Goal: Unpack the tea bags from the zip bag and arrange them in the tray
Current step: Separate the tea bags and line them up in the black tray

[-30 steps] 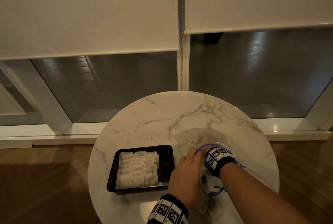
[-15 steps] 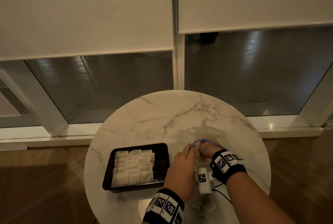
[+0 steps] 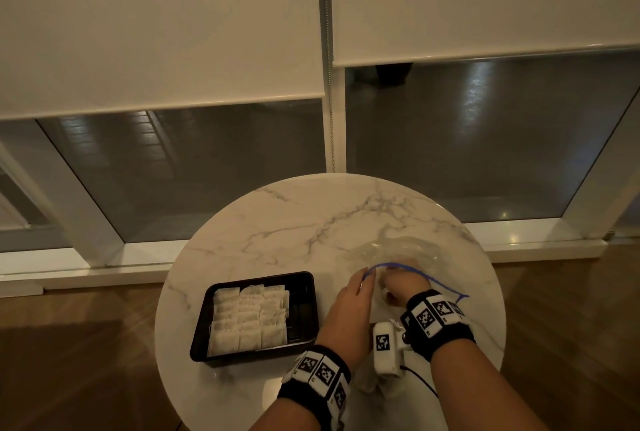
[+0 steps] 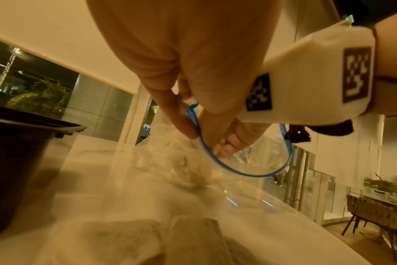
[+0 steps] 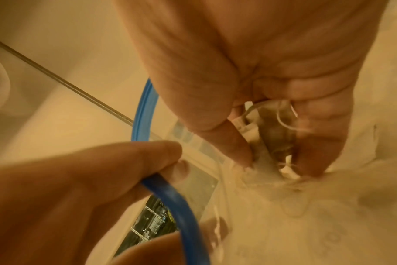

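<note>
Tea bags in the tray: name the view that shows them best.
Head view: the tea bags lie in overlapping rows filling most of the black tray. The left wrist view shows only the tray's outer wall; the right wrist view shows neither.

Desk: round, white marble top with grey veins, standing on a wooden floor just in front of the window sill.
Tray: black, rectangular, flat on the desk near its left edge; rows of pale tea bags fill most of it, with a bare strip along its right side.
Zip bag: clear plastic with a blue zip rim, crumpled on the desk to the right of the tray, well apart from it.
Loose tea bags: a few pale ones lying on the desk nearer than the tray, below the zip bag.
</note>
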